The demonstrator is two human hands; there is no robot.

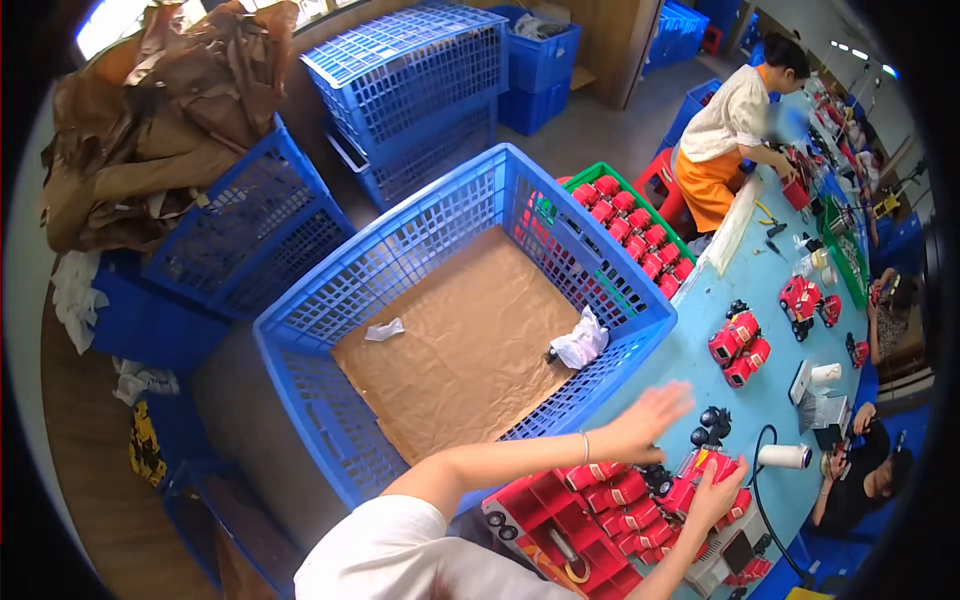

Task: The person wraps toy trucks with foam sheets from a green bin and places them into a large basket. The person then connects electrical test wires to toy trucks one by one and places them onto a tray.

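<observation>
Red toy truck (688,484) in the grasp of the right hand (713,492), at the tabletop's (745,275) near edge, beside clustered red trucks (622,492). The left hand (652,418), blurred, fingers spread, appears to hold nothing near the black wheels (711,427). The truck is judged light and stiff, its glossy shell probably somewhat slippery; wheels and small fittings are likely its fragile parts. Best hold: across both body sides, clear of the wheels.
</observation>
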